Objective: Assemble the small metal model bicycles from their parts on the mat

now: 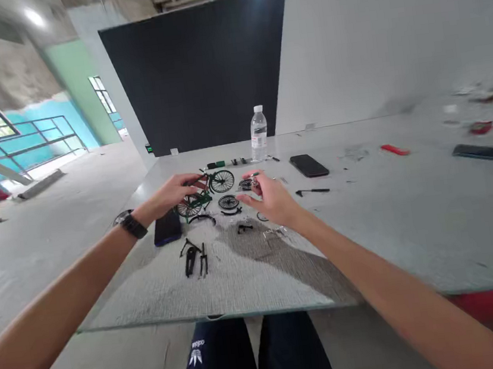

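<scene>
A small green and black model bicycle (203, 197) stands at the left of the work area. My left hand (169, 195), with a watch on the wrist, has its fingers closed around the bicycle's upper part. My right hand (273, 199) is raised over the table, its thumb and fingers curled in a pinch around a tiny piece I cannot make out. Beside it lie a loose spoked wheel (229, 202) and another wheel (245, 184), partly hidden by the fingers. Curved black mudguards (203, 218) and a small black part (244, 228) lie between the hands.
Nearer me are a black fork (203, 259) and other black parts (190, 261). A dark phone (167, 227) lies at left, another phone (309, 165) at right. A water bottle (259, 134) stands behind. A black tool (313, 191) and a red object (395, 149) lie further right.
</scene>
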`<state>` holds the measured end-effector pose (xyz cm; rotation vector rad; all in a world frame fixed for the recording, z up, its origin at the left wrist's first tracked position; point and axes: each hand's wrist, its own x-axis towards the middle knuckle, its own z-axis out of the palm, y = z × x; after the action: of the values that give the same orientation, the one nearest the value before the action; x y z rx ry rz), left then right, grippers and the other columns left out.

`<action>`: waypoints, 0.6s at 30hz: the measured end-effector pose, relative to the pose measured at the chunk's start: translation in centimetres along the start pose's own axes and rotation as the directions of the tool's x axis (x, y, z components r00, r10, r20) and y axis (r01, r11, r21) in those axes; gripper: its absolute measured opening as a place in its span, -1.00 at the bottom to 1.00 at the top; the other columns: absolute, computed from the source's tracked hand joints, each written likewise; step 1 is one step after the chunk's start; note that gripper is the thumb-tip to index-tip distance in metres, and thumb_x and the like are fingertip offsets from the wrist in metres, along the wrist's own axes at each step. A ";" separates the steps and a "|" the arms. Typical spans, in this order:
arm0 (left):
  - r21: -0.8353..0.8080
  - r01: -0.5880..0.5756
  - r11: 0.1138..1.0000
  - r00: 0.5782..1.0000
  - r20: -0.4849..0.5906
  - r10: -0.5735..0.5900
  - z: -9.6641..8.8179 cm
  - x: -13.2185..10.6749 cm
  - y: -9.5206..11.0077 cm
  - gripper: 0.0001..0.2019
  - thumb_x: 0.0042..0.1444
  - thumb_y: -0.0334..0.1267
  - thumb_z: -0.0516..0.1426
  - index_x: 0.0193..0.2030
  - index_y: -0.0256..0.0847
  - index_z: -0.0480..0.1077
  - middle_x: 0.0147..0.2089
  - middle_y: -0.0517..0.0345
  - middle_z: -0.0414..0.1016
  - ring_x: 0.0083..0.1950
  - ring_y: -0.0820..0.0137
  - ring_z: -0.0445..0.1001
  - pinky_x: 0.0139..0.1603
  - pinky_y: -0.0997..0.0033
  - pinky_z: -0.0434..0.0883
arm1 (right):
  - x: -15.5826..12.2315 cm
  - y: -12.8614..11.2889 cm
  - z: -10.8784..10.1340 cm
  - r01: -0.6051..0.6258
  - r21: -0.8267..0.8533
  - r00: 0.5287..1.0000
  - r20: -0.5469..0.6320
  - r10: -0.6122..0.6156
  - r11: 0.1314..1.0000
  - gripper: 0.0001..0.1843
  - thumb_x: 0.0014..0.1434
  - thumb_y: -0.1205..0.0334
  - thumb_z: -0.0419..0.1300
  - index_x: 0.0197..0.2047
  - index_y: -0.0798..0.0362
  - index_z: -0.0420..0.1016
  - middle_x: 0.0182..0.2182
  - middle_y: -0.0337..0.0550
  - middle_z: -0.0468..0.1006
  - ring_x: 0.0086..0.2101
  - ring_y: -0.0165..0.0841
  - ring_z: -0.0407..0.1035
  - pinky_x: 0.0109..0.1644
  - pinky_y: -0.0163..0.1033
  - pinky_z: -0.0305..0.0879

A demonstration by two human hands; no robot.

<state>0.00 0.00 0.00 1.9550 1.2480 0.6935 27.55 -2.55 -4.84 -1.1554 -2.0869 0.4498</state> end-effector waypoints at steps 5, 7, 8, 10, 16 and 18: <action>0.016 -0.115 0.993 0.991 0.072 0.114 2.0 -2.5 0.9 -0.63 0.24 -0.20 0.13 0.15 -0.18 0.53 0.13 -0.03 0.59 -0.14 0.33 0.50 -0.30 0.40 0.36 | 0.4 0.6 0.2 -0.009 -0.059 1.000 -0.001 0.009 0.998 -0.27 0.26 -0.37 0.15 0.20 0.08 0.33 -0.49 -0.29 0.21 -0.52 -0.36 0.08 -0.45 -0.21 -0.05; 0.026 -0.154 0.988 0.986 0.062 0.153 2.5 -3.0 1.1 -0.63 0.23 -0.21 0.12 0.14 -0.18 0.54 0.08 -0.03 0.61 -0.15 0.32 0.52 -0.28 0.38 0.40 | 0.5 0.7 0.3 0.044 -0.095 0.999 -0.010 -0.045 0.995 -0.43 0.26 -0.34 0.17 -0.05 0.03 0.45 -0.48 -0.25 0.27 -0.50 -0.35 0.13 -0.42 -0.21 -0.02; 0.032 -0.171 0.985 0.984 0.054 0.169 2.6 -3.2 1.2 -0.62 0.23 -0.21 0.12 0.14 -0.19 0.54 0.07 -0.04 0.62 -0.14 0.31 0.53 -0.26 0.37 0.41 | 0.6 0.8 0.3 0.074 -0.105 0.997 -0.016 -0.076 0.992 -0.48 0.26 -0.33 0.17 -0.19 0.02 0.44 -0.48 -0.24 0.28 -0.49 -0.36 0.14 -0.41 -0.21 -0.01; 0.051 -0.189 0.981 0.981 0.042 0.187 2.7 -3.5 1.3 -0.62 0.23 -0.22 0.11 0.14 -0.20 0.53 0.06 -0.04 0.62 -0.09 0.29 0.54 -0.19 0.34 0.44 | 0.6 0.8 0.4 0.110 -0.110 0.993 -0.027 -0.114 0.988 -0.48 0.26 -0.31 0.18 -0.37 0.00 0.35 -0.50 -0.25 0.29 -0.49 -0.38 0.13 -0.40 -0.21 -0.02; 0.127 -0.204 0.971 0.979 0.030 0.202 2.5 -4.0 1.3 -0.68 0.26 -0.21 0.10 0.09 -0.22 0.53 0.05 -0.04 0.63 0.01 0.28 0.55 0.00 0.30 0.44 | 0.4 0.2 0.6 0.091 -0.072 0.996 -0.016 -0.092 0.993 -0.48 0.24 -0.29 0.22 -0.41 0.01 0.34 -0.55 -0.32 0.25 -0.52 -0.42 0.09 -0.40 -0.22 -0.04; 0.139 -0.218 0.966 0.976 0.013 0.218 2.6 -4.0 1.3 -0.67 0.28 -0.18 0.11 0.11 -0.23 0.51 0.02 -0.04 0.64 -0.02 0.30 0.56 -0.02 0.31 0.45 | 0.3 0.1 0.5 0.084 -0.053 0.996 -0.019 -0.085 0.995 -0.49 0.25 -0.29 0.22 -0.37 0.03 0.39 -0.55 -0.33 0.23 -0.53 -0.42 0.09 -0.40 -0.22 -0.03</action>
<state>1.08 -4.81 -0.81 2.2317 1.1185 0.7338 27.09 -2.25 -5.12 -1.0925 -2.1308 0.3436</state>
